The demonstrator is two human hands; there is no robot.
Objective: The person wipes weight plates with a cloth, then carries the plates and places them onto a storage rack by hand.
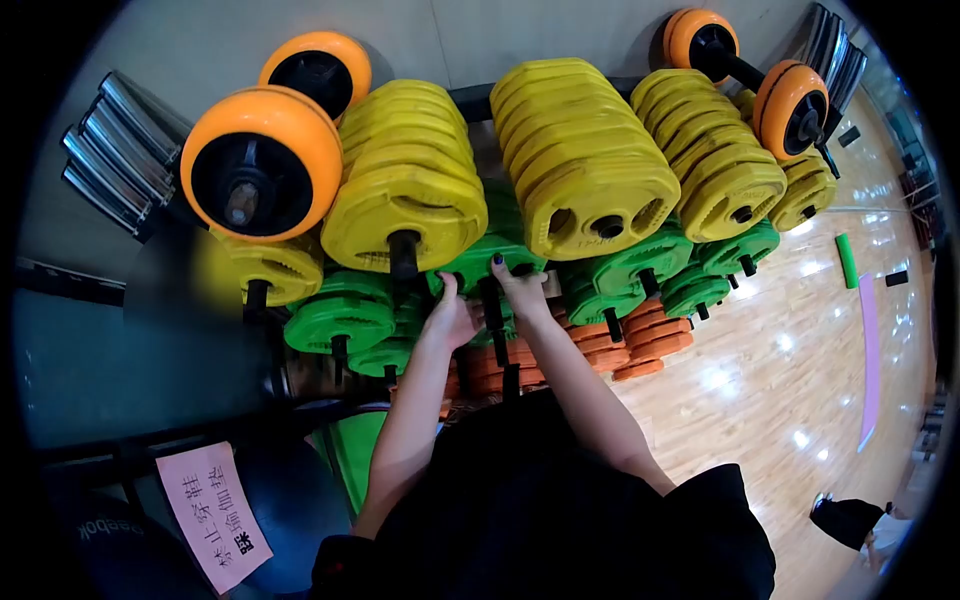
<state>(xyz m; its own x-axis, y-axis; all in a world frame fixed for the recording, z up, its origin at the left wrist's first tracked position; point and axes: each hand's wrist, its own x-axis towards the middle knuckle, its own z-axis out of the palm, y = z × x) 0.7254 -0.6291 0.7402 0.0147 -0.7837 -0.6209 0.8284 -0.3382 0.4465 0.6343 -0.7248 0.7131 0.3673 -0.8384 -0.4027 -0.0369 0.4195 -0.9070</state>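
Note:
Both my hands are at a green weight plate [478,262] on the middle of the rack, just under the yellow plates. My left hand [455,315] grips its lower left side, thumb up on the front face. At the lower right side my right hand [523,292] holds on in the same way, its dark-nailed thumb against the face. The fingers of both hands are mostly hidden. Between the hands a black peg [492,305] sticks out toward me. Above hang stacks of yellow weight plates [405,215].
More green plates [340,325] hang to either side, with orange plates [655,340] lower down. Orange-wheeled weights [245,160] rest on top near chrome bars [120,150]. A pink sign [213,515] is at lower left. A person [860,525] is on the wooden floor at right.

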